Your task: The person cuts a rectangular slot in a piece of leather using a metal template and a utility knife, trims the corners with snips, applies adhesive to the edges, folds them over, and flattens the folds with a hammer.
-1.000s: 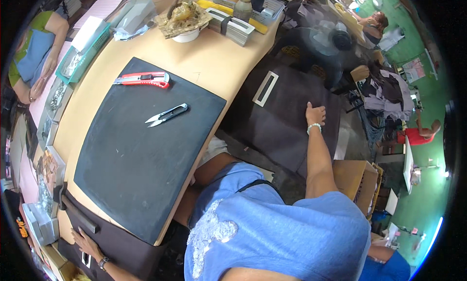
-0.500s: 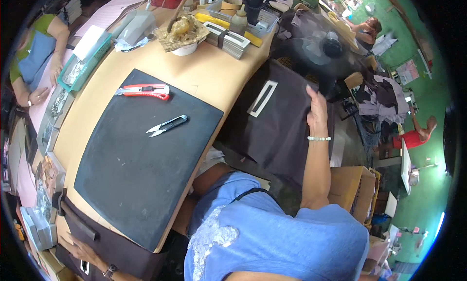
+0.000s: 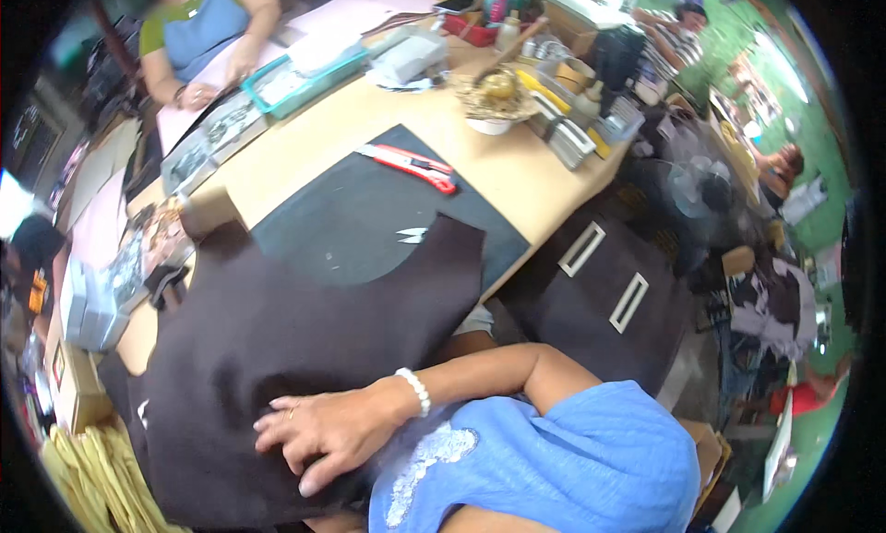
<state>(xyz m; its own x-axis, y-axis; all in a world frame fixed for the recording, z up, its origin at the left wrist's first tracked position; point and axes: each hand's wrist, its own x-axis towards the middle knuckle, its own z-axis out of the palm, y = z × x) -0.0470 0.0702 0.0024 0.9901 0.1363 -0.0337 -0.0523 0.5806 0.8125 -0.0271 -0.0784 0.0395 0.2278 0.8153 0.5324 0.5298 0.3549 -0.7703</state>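
Observation:
A large dark brown sheet of material (image 3: 268,330) covers the near part of the black cutting mat (image 3: 323,201) and drapes over the table edge toward me. My right hand (image 3: 332,431), with a beaded bracelet at the wrist, lies on this sheet, fingers spread and gripping nothing. My left hand does not show. Thread snips (image 3: 413,234) lie on the mat, their handles hidden under the sheet's raised corner. Beyond them rests a red utility knife (image 3: 408,167). To the right, another dark sheet (image 3: 581,311) carries two cream rectangular frames (image 3: 581,249).
Across the table a person (image 3: 208,35) works beside a teal basket (image 3: 305,76). A white bowl (image 3: 489,125) with a stick and yellowish glue-like stuff stands at the far side, near strapped flat frames (image 3: 563,138). Yellow strips (image 3: 97,478) hang at lower left.
My right hand has swung from the right-hand sheet over to the left. A dark sheet now covers part of the mat and the snips. My left hand has gone from sight; a second frame shows.

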